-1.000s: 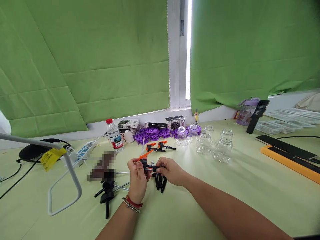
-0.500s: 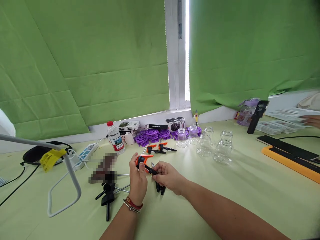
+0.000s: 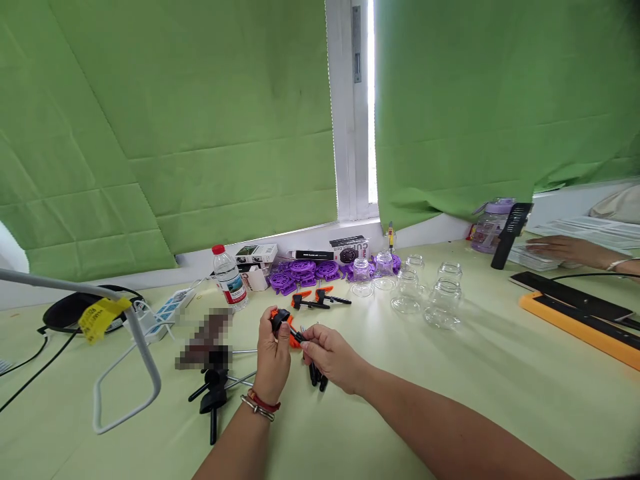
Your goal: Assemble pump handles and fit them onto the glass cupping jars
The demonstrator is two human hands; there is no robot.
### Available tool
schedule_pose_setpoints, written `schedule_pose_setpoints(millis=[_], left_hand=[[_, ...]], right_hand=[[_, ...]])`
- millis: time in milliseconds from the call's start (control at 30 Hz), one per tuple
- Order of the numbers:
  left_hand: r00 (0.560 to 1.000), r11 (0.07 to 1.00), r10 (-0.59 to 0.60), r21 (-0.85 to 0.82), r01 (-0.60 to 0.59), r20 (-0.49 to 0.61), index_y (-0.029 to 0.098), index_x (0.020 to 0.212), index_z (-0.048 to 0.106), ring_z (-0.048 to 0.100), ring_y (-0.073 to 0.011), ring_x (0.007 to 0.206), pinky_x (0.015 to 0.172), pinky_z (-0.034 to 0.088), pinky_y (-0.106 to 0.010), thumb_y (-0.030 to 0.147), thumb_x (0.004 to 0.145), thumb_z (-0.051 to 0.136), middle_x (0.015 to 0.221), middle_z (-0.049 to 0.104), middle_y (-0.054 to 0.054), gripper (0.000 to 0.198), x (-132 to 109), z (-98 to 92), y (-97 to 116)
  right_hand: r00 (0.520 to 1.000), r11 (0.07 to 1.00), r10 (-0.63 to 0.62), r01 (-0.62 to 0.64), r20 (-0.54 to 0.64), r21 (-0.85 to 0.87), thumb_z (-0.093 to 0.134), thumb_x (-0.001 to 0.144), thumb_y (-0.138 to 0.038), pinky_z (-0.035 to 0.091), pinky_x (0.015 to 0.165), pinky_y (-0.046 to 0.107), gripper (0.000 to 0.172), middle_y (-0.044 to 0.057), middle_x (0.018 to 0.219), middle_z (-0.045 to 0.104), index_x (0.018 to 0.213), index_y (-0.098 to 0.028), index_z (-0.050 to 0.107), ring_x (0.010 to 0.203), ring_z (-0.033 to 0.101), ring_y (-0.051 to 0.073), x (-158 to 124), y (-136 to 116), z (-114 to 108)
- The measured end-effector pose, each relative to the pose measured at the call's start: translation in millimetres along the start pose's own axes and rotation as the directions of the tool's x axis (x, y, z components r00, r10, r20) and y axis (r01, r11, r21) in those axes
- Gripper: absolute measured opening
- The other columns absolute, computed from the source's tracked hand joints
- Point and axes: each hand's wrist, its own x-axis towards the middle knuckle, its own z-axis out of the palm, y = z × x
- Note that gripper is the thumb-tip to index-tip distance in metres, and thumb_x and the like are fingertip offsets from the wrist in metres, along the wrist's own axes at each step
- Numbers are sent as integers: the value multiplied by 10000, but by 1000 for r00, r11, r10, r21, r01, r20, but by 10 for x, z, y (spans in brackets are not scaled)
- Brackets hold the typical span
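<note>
My left hand [image 3: 274, 357] is closed around the black round head of a black-and-orange part with a rod [image 3: 281, 320]. My right hand [image 3: 330, 357] pinches the lower end of its rod; the fingers cover that end. Under my right hand lie several black handles [image 3: 315, 375], partly hidden. Beyond my hands rest two similar black-and-orange parts [image 3: 310, 301] [image 3: 333, 297]. Left of my left wrist are black pieces with handles and metal rods [image 3: 214, 393].
Several clear glass jars [image 3: 443, 305] stand to the right, with purple plastic rings [image 3: 303, 272] behind. At left are a water bottle [image 3: 230, 280], a power strip [image 3: 173, 310] and a grey metal frame [image 3: 145, 347]. An orange-and-black cutter [image 3: 580, 327] and another person's hand [image 3: 575, 248] are at right.
The part between my hands has turned, so less orange shows on its head. My right hand has shifted slightly left along it. The other person's hand has reached further in from the right.
</note>
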Motion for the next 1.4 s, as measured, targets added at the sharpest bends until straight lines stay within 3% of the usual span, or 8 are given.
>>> schedule_pose_setpoints(millis=[200, 400, 567, 700, 833, 967, 1133, 1400], left_hand=[[998, 986, 66, 153, -65, 0, 187, 1340, 402, 456, -230, 1200, 1021, 344, -407, 397, 938, 367, 1276, 512, -119, 455, 38, -9, -148], [998, 953, 66, 297, -68, 17, 186, 1291, 464, 503, -272, 1100, 960, 365, -462, 360, 920, 395, 1146, 590, -114, 415, 55, -46, -142], [999, 991, 16, 129, -20, 36, 214, 1123, 483, 535, -225, 987, 899, 414, -400, 349, 897, 451, 1057, 567, -66, 266, 40, -50, -87], [997, 998, -24, -51, 27, 74, 212, 1069, 465, 551, -189, 941, 843, 449, -338, 361, 862, 522, 1052, 542, -52, 262, 27, -62, -61], [986, 997, -42, -57, 52, 161, 212, 1212, 430, 563, -173, 889, 821, 463, -332, 381, 862, 536, 1034, 550, -50, 403, -2, -74, -39], [980, 998, 58, -10, -58, 190, 247, 1318, 399, 562, -182, 988, 884, 453, -340, 356, 868, 531, 1130, 548, -63, 482, -23, -104, 7], [961, 979, 178, 62, -196, 213, 229, 1103, 590, 585, -204, 976, 877, 466, -366, 324, 852, 545, 1044, 619, -60, 272, 5, -164, 49], [966, 994, 1, 102, -28, 259, 196, 838, 591, 538, -149, 674, 634, 457, -300, 328, 799, 582, 739, 590, 10, 138, -1, -180, 116]], right_hand=[[998, 995, 61, -61, -5, 74, 531, 826, -287, 180, 409, 204, 125, -74, 564, 467, 778, -186, 476, 405, 254, 39, 5, -35, -1], [994, 985, 106, -102, -26, 142, 551, 805, -305, 161, 424, 208, 154, -78, 548, 423, 750, -179, 482, 422, 254, 38, 7, -87, -42], [993, 983, 111, -105, -30, 151, 579, 770, -313, 144, 417, 212, 167, -78, 531, 418, 726, -173, 498, 418, 256, 37, 32, -118, -107], [989, 975, 140, -145, 42, 168, 616, 728, -335, 98, 403, 214, 196, -86, 505, 406, 732, -169, 514, 394, 226, 30, 60, -139, -216], [988, 969, 121, -138, 94, 206, 662, 690, -378, 75, 406, 211, 267, -92, 485, 390, 703, -169, 496, 397, 214, 25, 80, -144, -324], [985, 968, 98, -128, 142, 218, 673, 695, -431, 85, 409, 210, 316, -90, 493, 393, 716, -164, 506, 411, 222, 29, 77, -158, -382], [975, 985, 63, -95, 213, 141, 641, 738, -469, 93, 403, 220, 350, -101, 475, 337, 661, -169, 478, 404, 194, 31, 69, -172, -414], [974, 998, 59, -60, 218, -1, 600, 786, -469, 129, 421, 223, 338, -97, 487, 329, 680, -171, 482, 425, 210, 42, 70, -120, -420]])
